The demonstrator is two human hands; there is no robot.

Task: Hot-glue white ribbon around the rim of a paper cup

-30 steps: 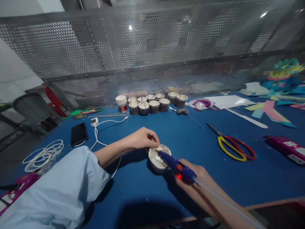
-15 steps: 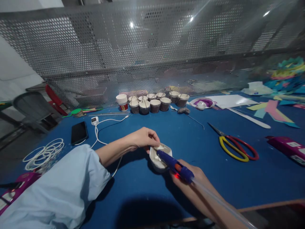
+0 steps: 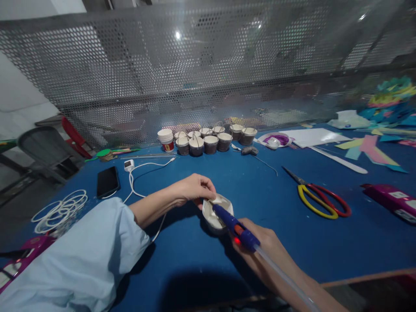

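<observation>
Glue gun [image 3: 235, 225] was clamped in my right hand [image 3: 264, 247], fingers wrapped tight round the blue body, a red light glowing on its underside. A clear glue stick [image 3: 282, 277] trailed out of the back of it, over my forearm. The nozzle dipped inside the white cup [image 3: 211, 216]; whether the tip touched the inner wall, I could not tell.

My left hand [image 3: 194, 190] was closed on that cup, thumb and fingertips pinched on the near-left edge of its rim. The cup sat on the blue table [image 3: 260, 190], right in front of me, between my two hands.

Out to the right, well apart from the cup, lay the scissors [image 3: 321, 203] with yellow and red handles. To the left lay a dark phone [image 3: 108, 182], and beside it a white charger cable [image 3: 143, 167] that ran under my left forearm. White rings [image 3: 60, 208] were piled near the table's left edge. At the back, a cluster of small filled cups [image 3: 211, 142] stood against the mesh screen [image 3: 208, 78].
</observation>
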